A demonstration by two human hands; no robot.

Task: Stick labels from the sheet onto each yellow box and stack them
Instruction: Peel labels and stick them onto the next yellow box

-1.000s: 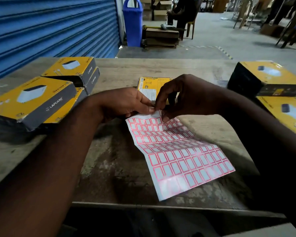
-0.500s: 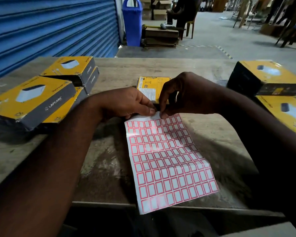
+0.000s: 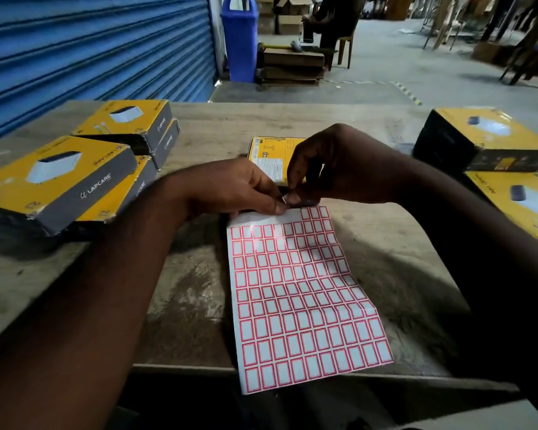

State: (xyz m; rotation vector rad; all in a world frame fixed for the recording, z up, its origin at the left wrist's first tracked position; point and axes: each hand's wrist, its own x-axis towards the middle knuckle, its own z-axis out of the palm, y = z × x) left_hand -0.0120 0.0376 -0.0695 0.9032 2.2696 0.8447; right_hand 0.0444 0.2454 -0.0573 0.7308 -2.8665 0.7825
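A white label sheet (image 3: 298,299) with red-bordered labels lies on the wooden table (image 3: 385,259), its near end hanging over the front edge. Part of its top row is bare. My left hand (image 3: 243,190) pinches the sheet's top edge. My right hand (image 3: 326,169) pinches a small label (image 3: 284,198) at that top edge, just above the sheet. A yellow box (image 3: 269,150) lies flat behind my hands, partly hidden by them. Two stacks of yellow boxes (image 3: 75,169) stand at the left. Two more yellow boxes (image 3: 485,138) are at the right.
A blue roller shutter (image 3: 90,41) runs along the left. Beyond the table stand a blue bin (image 3: 239,35), stacked cartons (image 3: 292,63) and a seated person (image 3: 333,23). Chairs stand on the concrete floor at the far right.
The sheet has swung from slanting right to lying nearly straight toward me, with its end over the table edge. My right hand's fingertips have come together on a label at the top edge.
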